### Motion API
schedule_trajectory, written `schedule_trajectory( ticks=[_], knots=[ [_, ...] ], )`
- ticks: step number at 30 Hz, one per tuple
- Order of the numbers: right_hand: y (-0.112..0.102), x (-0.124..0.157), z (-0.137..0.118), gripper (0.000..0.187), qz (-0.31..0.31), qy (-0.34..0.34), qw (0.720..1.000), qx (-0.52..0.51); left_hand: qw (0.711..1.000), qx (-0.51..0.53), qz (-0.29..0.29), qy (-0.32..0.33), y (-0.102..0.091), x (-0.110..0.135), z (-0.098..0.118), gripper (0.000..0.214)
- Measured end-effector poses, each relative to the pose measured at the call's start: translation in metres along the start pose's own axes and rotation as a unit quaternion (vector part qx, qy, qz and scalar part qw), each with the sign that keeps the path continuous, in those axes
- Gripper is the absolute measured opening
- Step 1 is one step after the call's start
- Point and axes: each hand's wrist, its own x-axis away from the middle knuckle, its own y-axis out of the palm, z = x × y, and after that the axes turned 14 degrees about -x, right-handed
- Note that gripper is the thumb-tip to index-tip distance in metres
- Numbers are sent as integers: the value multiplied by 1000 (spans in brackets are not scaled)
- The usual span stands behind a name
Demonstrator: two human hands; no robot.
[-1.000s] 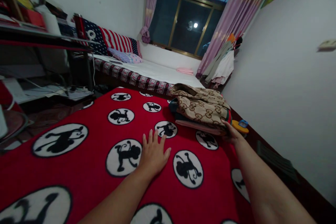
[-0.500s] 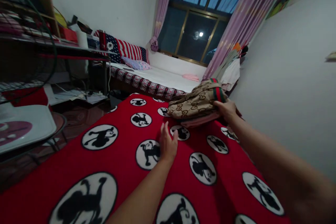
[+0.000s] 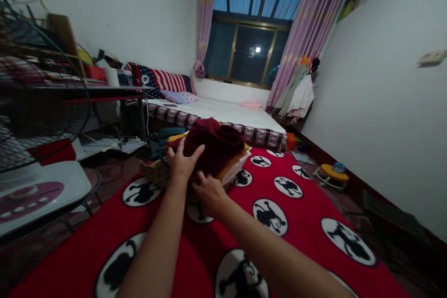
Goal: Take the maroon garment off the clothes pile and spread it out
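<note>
A stack of folded clothes [image 3: 213, 151], dark maroon on top with yellow, pink and patterned tan layers, is lifted over the left part of a red blanket [image 3: 300, 214] printed with black monkeys in white circles. My left hand [image 3: 181, 160] presses on the near top of the stack. My right hand [image 3: 207, 191] grips it from underneath at its near edge.
A fan [image 3: 38, 98] and a white round stool [image 3: 38, 191] stand at the left. Behind them is a cluttered desk [image 3: 87, 88]. A bed [image 3: 223, 114] lies under the window. A small yellow stool [image 3: 333, 172] sits by the right wall.
The stack was picked up from the blanket's right side and turned over, so the maroon layer is on top. It has travelled left, and both hands hold it now.
</note>
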Motion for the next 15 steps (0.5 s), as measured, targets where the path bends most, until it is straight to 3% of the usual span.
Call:
schedule_trajectory(
  ticks=[3,6,9,11,13,15],
  knots=[
    [9,35,-7,49,128,31,981,-146,998,-50,-13,-30,9,20,10,80],
    [21,63,1,47,289,92,904,-302,997,-81,-1,-3,14,32,12,71],
    [44,80,20,39,406,224,780,-421,995,-90,21,31,12,34,10,56],
    [58,84,34,42,438,313,658,-527,995,-90,21,47,9,33,6,48],
    [64,85,44,49,438,348,552,-619,995,-78,13,67,7,29,-1,41],
    [65,86,48,55,429,337,502,-671,995,-56,12,81,7,25,-8,38]
  ],
)
